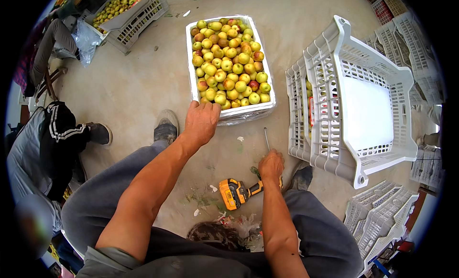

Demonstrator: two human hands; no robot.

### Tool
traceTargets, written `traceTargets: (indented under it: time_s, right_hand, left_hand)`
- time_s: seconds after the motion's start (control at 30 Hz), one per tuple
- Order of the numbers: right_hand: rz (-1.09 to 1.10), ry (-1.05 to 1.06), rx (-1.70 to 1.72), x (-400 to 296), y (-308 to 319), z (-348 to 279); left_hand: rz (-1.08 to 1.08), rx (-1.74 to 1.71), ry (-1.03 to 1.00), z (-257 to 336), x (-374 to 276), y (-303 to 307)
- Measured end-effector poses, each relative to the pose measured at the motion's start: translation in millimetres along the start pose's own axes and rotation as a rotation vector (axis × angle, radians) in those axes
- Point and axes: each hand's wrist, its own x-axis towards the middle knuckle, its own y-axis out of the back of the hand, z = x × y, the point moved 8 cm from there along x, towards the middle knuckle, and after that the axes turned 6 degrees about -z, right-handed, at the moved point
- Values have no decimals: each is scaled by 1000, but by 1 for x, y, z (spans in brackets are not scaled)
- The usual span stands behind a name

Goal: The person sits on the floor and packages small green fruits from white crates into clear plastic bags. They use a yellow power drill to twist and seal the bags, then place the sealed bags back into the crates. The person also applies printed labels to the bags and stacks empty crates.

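A white foam box with a clear plastic liner stands on the floor before me, full of small yellow-green fruits, some of them reddish. My left hand grips the box's near left corner, its fingers curled over the rim. Below and to the right, my right hand is closed by the head of a yellow and black cordless power tool lying on the floor. A thin metal rod sticks out beyond that hand. My palm and fingers hide how the rod and the tool meet.
Stacked white plastic crates stand at the right, the upper one with a white sheet inside. More crates lie at the lower right. A crate of fruit is at the upper left. A seated person is at the left. Leaf scraps litter the floor.
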Motion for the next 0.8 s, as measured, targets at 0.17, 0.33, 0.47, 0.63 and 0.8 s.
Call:
traceTargets:
  time_s: [0.17, 0.33, 0.47, 0.63, 0.8]
  right_hand:
    - [59, -6, 32, 15, 2, 1]
    - [76, 91, 63, 36, 4, -12]
    - [300, 154, 134, 23, 18, -17]
    - [408, 33, 761, -4, 31, -3]
    - [-14, -302, 1613, -11, -30, -41]
  left_hand:
    - [-25, 17, 25, 4, -23, 5]
    - [-63, 3, 165, 35, -62, -9]
    - [-256, -131, 244, 67, -85, -21]
    - [-652, -232, 133, 53, -2, 32]
    - [58, -316, 462, -108, 104, 93]
